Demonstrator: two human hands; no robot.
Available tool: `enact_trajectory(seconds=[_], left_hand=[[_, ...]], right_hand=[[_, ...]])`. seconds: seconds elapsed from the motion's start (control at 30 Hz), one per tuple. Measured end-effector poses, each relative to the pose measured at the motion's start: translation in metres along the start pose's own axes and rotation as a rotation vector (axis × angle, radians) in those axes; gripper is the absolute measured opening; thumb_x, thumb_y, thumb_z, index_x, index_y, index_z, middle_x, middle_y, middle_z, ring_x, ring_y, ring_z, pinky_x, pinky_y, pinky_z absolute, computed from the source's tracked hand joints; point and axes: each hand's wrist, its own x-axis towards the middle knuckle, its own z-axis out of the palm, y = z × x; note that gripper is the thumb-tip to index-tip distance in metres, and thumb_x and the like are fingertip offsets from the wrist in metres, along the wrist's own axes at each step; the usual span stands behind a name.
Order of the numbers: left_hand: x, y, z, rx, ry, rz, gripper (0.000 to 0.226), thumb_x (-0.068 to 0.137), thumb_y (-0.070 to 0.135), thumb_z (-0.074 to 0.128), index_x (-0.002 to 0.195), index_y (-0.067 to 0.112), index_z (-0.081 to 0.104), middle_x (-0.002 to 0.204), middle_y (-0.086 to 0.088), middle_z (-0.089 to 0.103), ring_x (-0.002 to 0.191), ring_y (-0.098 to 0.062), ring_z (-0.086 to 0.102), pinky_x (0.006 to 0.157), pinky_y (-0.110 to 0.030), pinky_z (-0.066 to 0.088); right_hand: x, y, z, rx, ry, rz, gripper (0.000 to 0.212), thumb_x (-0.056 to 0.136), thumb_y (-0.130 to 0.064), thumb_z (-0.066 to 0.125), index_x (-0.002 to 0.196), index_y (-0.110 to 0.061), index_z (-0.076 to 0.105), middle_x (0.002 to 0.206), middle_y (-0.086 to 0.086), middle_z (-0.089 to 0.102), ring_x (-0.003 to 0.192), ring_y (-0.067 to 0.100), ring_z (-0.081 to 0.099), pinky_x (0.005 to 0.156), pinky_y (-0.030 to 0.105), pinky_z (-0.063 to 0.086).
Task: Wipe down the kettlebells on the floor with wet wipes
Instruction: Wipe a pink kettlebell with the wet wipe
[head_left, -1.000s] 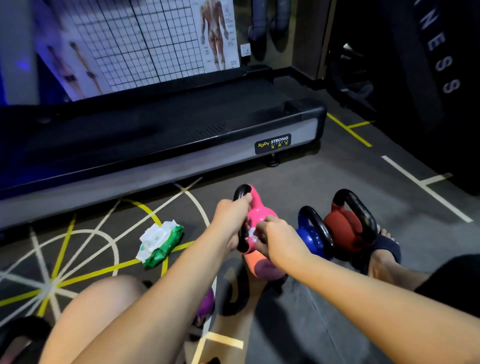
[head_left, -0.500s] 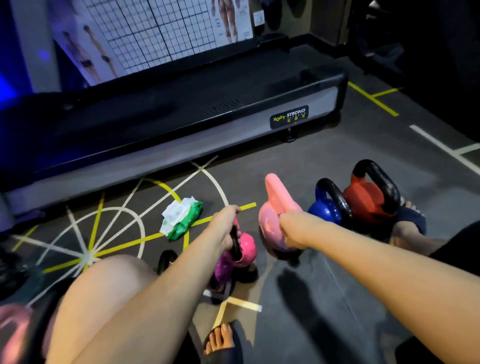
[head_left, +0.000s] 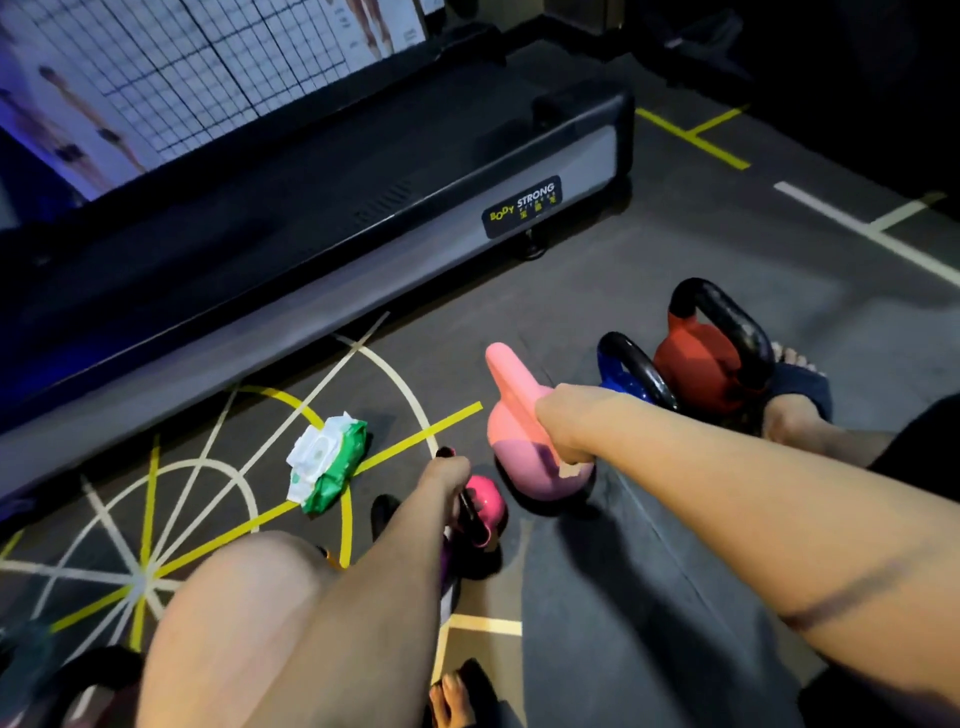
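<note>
- Kettlebells stood clustered on the dark floor in the head view: a pale pink kettlebell near centre, a hot pink kettlebell at its seven o'clock, a blue kettlebell at its two o'clock, and a red kettlebell just beyond the blue
- The right hand lay curled over the pale pink bell at the foot of its handle, with a scrap of white wipe poking out beneath it and seemingly pinched against the bell
- The left hand was closed round the hot pink bell's black handle
- The wet wipes pack lay open-side up at nine o'clock of the pale pink bell, well apart from both hands
- Judged from this, the job was midway: the pale pink bell was under the wipe, while no hand was on the blue and red ones
- No sheen or streaks showed, so which bells were already clean could not be told
</note>
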Motion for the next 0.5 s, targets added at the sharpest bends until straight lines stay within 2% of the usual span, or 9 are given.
enact_trajectory(seconds=[0.07,0.1,0.17,0.23,0.3,0.37,0.4,0.47,0.5], left_hand=[[0.015,-0.003,0.003,0.082,-0.030,-0.004,0.032,0.097,0.005,0.032,0.125,0.012,0.045,0.082,-0.013,0.050,0.067,-0.025,0.052,0.091,-0.060,0.049],[0.022,-0.004,0.003,0.132,-0.039,-0.002,0.032,0.096,0.004,0.030,0.124,0.010,0.044,0.085,-0.015,0.051,0.070,-0.026,0.053,0.094,-0.063,0.047],[0.044,-0.008,0.004,0.185,-0.053,-0.012,0.032,0.094,0.004,0.029,0.123,0.004,0.043,0.095,-0.019,0.054,0.079,-0.031,0.058,0.093,-0.070,0.046],[0.056,-0.010,0.008,0.236,-0.011,0.001,0.034,0.092,0.007,0.033,0.124,0.003,0.046,0.102,-0.018,0.058,0.088,-0.033,0.061,0.094,-0.067,0.049],[0.023,0.002,0.008,0.367,0.127,0.004,0.040,0.089,0.014,0.044,0.127,0.004,0.052,0.118,-0.016,0.063,0.104,-0.034,0.065,0.098,-0.053,0.053],[-0.009,0.017,0.008,0.493,0.333,0.071,0.048,0.090,0.026,0.055,0.132,0.004,0.051,0.138,-0.017,0.052,0.127,-0.036,0.052,0.105,-0.042,0.047],[-0.023,0.028,0.010,0.480,0.397,0.143,0.051,0.094,0.033,0.055,0.135,0.003,0.048,0.141,-0.019,0.046,0.133,-0.037,0.045,0.106,-0.043,0.041],[-0.038,0.047,0.020,0.379,0.389,0.317,0.052,0.098,0.044,0.049,0.128,0.002,0.056,0.134,-0.022,0.053,0.131,-0.039,0.046,0.105,-0.043,0.040],[-0.042,0.055,0.029,0.292,0.320,0.386,0.054,0.096,0.050,0.046,0.117,0.003,0.064,0.122,-0.021,0.062,0.123,-0.039,0.054,0.100,-0.042,0.045]], right_hand=[[0.003,0.002,-0.007,-0.027,-0.033,0.011,0.040,0.084,-0.018,0.068,0.123,-0.010,0.065,0.092,0.008,0.067,0.079,0.027,0.062,0.088,0.029,0.046],[0.002,0.006,-0.010,-0.034,-0.025,-0.006,0.034,0.082,-0.020,0.071,0.114,-0.009,0.067,0.082,0.006,0.062,0.077,0.028,0.061,0.082,0.031,0.052],[-0.004,0.014,-0.017,-0.115,0.011,-0.028,0.013,0.082,-0.020,0.071,0.083,-0.011,0.063,0.071,0.004,0.055,0.071,0.027,0.058,0.070,0.030,0.048],[-0.009,0.023,-0.020,-0.173,0.029,-0.027,0.027,0.083,-0.015,0.067,0.064,-0.014,0.048,0.064,0.004,0.051,0.058,0.022,0.050,0.067,0.029,0.042],[-0.012,0.027,-0.021,-0.211,0.042,-0.034,0.027,0.080,-0.011,0.064,0.062,-0.014,0.045,0.061,0.004,0.049,0.053,0.018,0.045,0.062,0.029,0.042],[-0.015,0.029,-0.022,-0.233,0.071,-0.036,0.025,0.080,-0.008,0.061,0.061,-0.013,0.044,0.059,0.003,0.048,0.052,0.019,0.045,0.053,0.028,0.040],[-0.018,0.030,-0.023,-0.234,0.085,-0.039,0.025,0.080,-0.007,0.059,0.061,-0.013,0.044,0.058,0.003,0.047,0.054,0.022,0.046,0.053,0.028,0.039],[-0.023,0.036,-0.023,-0.214,0.121,-0.023,0.022,0.082,-0.010,0.059,0.063,-0.012,0.047,0.060,0.004,0.051,0.063,0.027,0.050,0.060,0.027,0.042],[-0.026,0.040,-0.022,-0.203,0.135,-0.008,0.019,0.082,-0.013,0.060,0.067,-0.011,0.050,0.062,0.004,0.053,0.067,0.028,0.052,0.061,0.027,0.042]])
